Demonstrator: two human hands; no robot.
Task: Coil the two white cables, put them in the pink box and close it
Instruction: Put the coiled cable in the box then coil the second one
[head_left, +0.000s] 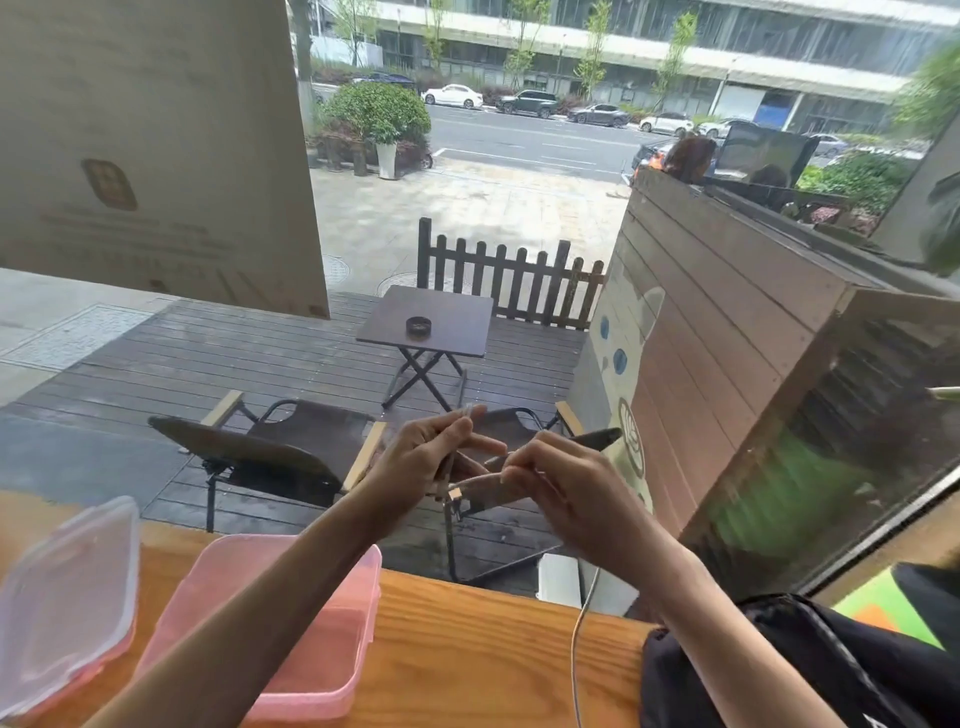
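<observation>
- Far left, below my hands: clear lid (62, 587) lies off the box, tilted, on the wooden counter (467, 649).
- Pink box (311, 670) sits open just right of the lid, under my left forearm; nothing visible inside, so I judge neither cable is stowed yet.
- Left hand (421, 462) is raised, fingers curled w/ thumb closed on what looks like loops of white cable (575, 639); loops are blurred, can't count them.
- A small connector end (456, 493) hangs btwn the two hands.
- Right hand (561, 483) is level w/ the left and near it, fingertips pinching the strand, feeding it toward the left.
- Key relation: cable tail drops from the right hand, long axis roughly vertical, down over the counter edge; slack is on the right side, box lies down-left, so left hand is nearer the box.
- 2nd cable: can't see it.
</observation>
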